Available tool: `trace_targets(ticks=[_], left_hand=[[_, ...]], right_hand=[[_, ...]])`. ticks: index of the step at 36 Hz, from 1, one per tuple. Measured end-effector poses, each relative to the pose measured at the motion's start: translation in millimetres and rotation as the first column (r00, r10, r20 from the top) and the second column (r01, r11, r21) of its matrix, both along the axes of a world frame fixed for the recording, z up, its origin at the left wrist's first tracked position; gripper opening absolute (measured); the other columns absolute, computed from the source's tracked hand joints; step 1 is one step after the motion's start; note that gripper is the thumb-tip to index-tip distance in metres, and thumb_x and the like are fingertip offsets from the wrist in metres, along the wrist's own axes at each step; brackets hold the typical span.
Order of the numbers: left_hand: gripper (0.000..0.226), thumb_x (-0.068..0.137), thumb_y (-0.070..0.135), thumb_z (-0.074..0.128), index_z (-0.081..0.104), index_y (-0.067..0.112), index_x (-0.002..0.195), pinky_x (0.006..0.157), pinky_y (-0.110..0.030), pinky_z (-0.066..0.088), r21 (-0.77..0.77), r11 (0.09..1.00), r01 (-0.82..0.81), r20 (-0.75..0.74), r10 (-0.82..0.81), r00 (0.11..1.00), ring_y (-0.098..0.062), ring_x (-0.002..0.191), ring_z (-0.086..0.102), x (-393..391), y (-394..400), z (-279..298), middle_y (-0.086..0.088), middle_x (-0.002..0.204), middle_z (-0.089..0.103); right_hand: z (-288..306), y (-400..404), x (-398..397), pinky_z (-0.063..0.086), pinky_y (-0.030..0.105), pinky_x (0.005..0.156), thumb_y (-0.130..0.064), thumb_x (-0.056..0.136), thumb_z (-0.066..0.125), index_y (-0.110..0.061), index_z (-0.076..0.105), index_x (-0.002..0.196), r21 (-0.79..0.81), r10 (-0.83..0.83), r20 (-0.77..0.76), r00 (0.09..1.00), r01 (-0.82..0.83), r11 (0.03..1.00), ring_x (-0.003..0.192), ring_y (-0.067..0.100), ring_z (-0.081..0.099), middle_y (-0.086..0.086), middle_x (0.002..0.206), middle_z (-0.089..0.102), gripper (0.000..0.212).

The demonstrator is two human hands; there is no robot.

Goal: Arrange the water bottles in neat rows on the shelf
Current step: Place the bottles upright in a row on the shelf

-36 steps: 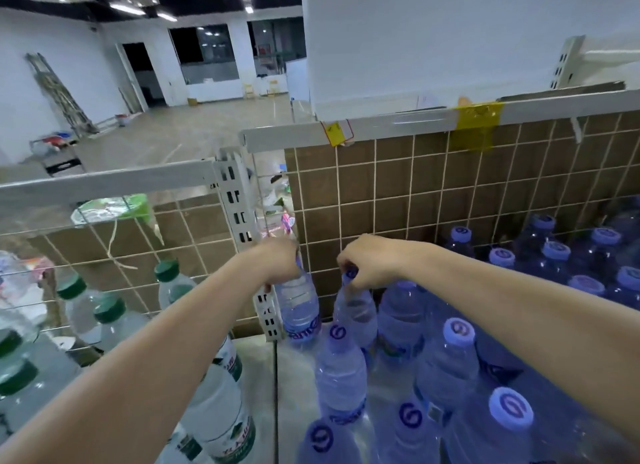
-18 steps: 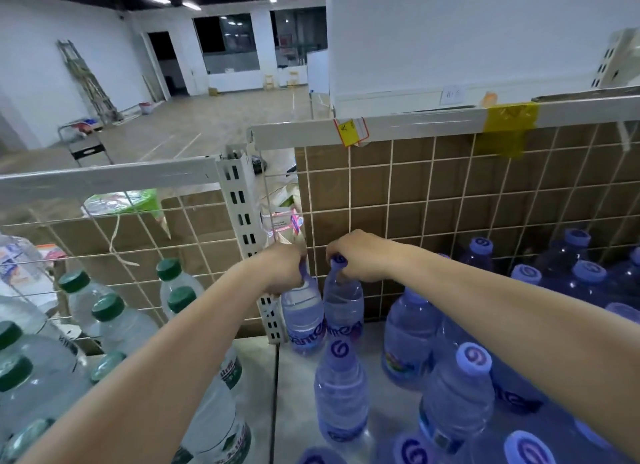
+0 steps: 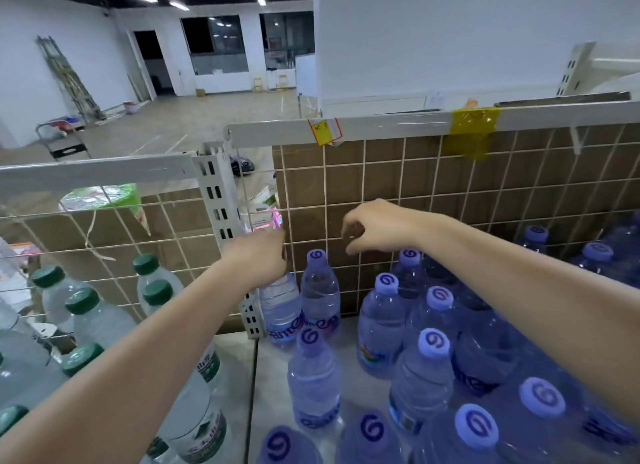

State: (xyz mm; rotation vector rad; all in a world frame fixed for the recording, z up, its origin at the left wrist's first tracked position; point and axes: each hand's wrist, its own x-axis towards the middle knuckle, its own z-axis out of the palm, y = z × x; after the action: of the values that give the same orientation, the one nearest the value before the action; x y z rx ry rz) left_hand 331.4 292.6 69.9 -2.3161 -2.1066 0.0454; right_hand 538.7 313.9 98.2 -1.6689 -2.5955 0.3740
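Progress — two bottles (image 3: pixel 319 290) stand in the back corner | your left hand (image 3: pixel 258 257) grips one | right hand (image 3: pixel 372 228) loosely curled, empty | many bottles (image 3: pixel 426 377) left unsorted

Right hand (image 3: pixel 377 228) released from the cap of the second purple-capped bottle (image 3: pixel 319 292) and raised above it, fingers loosely curled, holding nothing. That bottle now set upright at the wire back grid (image 3: pixel 381 200), touching the corner bottle (image 3: pixel 280 307) on its left; half a second ago still gripped at the cap, one second ago further right among the other bottles. Corner bottle shifted into the corner beside the slotted upright (image 3: pixel 221 200).
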Motion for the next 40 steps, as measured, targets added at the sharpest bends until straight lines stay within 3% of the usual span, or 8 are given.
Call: trace_targets(ticks=[5,7,13,22,30,33,36,40], left_hand=[[0.036,0.089,0.037,0.055,0.053,0.023,0.121,0.080,-0.036,0.052,0.027,0.983,0.182,0.153,-0.184,0.971,-0.023,0.101,0.059,27.1,-11.8,10.9,-0.004,0.120,0.062],[0.031,0.088,0.038,0.058,0.057,0.023,0.114,0.079,-0.036,0.051,-0.013,0.956,0.293,0.243,-0.281,0.928,-0.019,0.093,0.058,42.6,-16.5,10.2,-0.002,0.113,0.064],[0.049,0.087,0.048,0.059,0.054,0.016,0.124,0.090,-0.037,0.048,-0.147,0.885,0.442,0.266,-0.395,0.879,-0.022,0.107,0.056,86.4,-20.7,0.6,-0.004,0.124,0.060],[0.036,0.088,0.036,0.059,0.050,0.020,0.119,0.086,-0.039,0.048,-0.229,0.842,0.488,0.264,-0.429,0.864,-0.026,0.108,0.055,113.4,-10.8,-23.7,-0.006,0.122,0.058],[0.016,0.087,0.032,0.057,0.042,0.025,0.090,0.066,-0.036,0.039,-0.178,0.886,0.427,0.185,-0.396,0.899,-0.024,0.088,0.054,102.2,14.1,-21.1,-0.001,0.092,0.054],[0.013,0.088,0.027,0.051,0.046,0.024,0.099,0.072,-0.036,0.043,-0.150,0.903,0.404,0.111,-0.390,0.914,-0.027,0.099,0.056,100.7,22.9,-17.8,-0.004,0.105,0.057],[0.036,0.089,0.025,0.048,0.047,0.026,0.125,0.086,-0.042,0.049,-0.181,0.912,0.367,0.074,-0.360,0.930,-0.028,0.110,0.054,99.1,31.8,-15.4,-0.005,0.121,0.055],[0.033,0.089,0.020,0.050,0.051,0.024,0.122,0.085,-0.042,0.049,-0.219,0.904,0.366,0.092,-0.354,0.931,-0.028,0.105,0.054,104.4,38.4,-15.5,-0.007,0.114,0.054]], right_hand=[[11.6,-18.7,24.5,0.049,0.030,0.074,-0.040,0.084,0.071,-0.021,0.068,0.096,-0.053,-0.025,0.069,0.997,0.029,0.998,0.085,0.014,0.061,-0.007,0.089,0.063,0.023],[11.5,-23.0,33.7,0.052,0.032,0.079,-0.036,0.085,0.070,-0.019,0.068,0.104,-0.034,-0.058,0.122,0.991,0.062,0.997,0.088,0.015,0.061,-0.003,0.097,0.065,0.026],[-3.6,-22.5,58.8,0.050,0.035,0.090,-0.035,0.085,0.070,-0.019,0.059,0.127,-0.017,-0.130,0.230,0.964,0.137,0.990,0.107,0.023,0.059,0.002,0.121,0.063,0.046],[-36.0,-12.7,70.2,0.046,0.034,0.079,-0.032,0.087,0.067,-0.015,0.056,0.112,-0.070,-0.117,0.115,0.987,0.125,0.990,0.096,0.023,0.057,0.005,0.111,0.062,0.033],[-34.8,-2.8,76.1,0.050,0.037,0.080,-0.029,0.086,0.067,-0.014,0.057,0.109,-0.057,-0.121,0.032,0.992,0.123,0.991,0.093,0.025,0.059,0.006,0.103,0.061,0.029],[-30.4,3.6,76.8,0.048,0.037,0.076,-0.025,0.086,0.066,-0.013,0.055,0.102,-0.022,-0.113,0.035,0.993,0.113,0.993,0.089,0.025,0.057,0.006,0.098,0.059,0.022],[-28.5,6.8,75.1,0.041,0.032,0.069,-0.024,0.086,0.065,-0.019,0.049,0.095,-0.019,-0.093,0.046,0.995,0.094,0.995,0.084,0.022,0.051,0.002,0.092,0.052,0.019],[-38.4,10.5,73.2,0.044,0.031,0.070,-0.024,0.088,0.065,-0.017,0.053,0.102,-0.069,-0.094,0.040,0.995,0.097,0.993,0.087,0.023,0.055,0.003,0.096,0.055,0.020]])
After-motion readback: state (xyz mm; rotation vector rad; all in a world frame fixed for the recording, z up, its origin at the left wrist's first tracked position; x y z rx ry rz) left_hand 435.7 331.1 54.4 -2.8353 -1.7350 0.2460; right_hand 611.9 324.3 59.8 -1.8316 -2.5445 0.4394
